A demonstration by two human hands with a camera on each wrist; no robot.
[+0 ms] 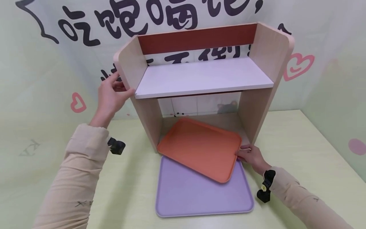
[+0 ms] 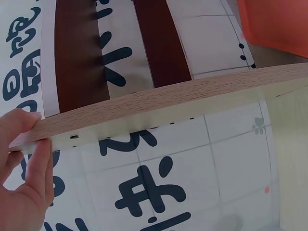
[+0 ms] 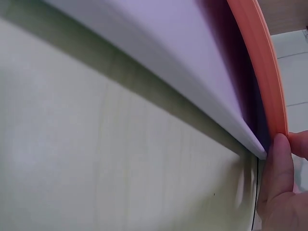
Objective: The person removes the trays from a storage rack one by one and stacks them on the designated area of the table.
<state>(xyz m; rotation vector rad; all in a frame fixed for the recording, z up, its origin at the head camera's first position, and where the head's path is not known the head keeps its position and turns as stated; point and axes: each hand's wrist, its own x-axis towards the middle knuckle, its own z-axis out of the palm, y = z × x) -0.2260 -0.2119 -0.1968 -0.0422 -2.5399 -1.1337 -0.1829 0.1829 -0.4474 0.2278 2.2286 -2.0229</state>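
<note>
The left hand (image 1: 110, 97) grips the wooden shelf unit (image 1: 200, 79) side panel. The right hand (image 1: 251, 157) pinches the orange tray (image 1: 200, 148), apparently half under the shelf unit, overlapping the purple tray (image 1: 200, 194).

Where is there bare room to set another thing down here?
The white upper shelf is bare between the side panels. The table right of the rack is free. Under the shelf it is crowded: the orange tray overlaps the purple tray.

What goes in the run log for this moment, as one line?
left hand: holds shelf unit side panel | right hand: pinches orange tray edge | orange tray: askew atop purple tray, partly under shelf | table: bears all
</note>
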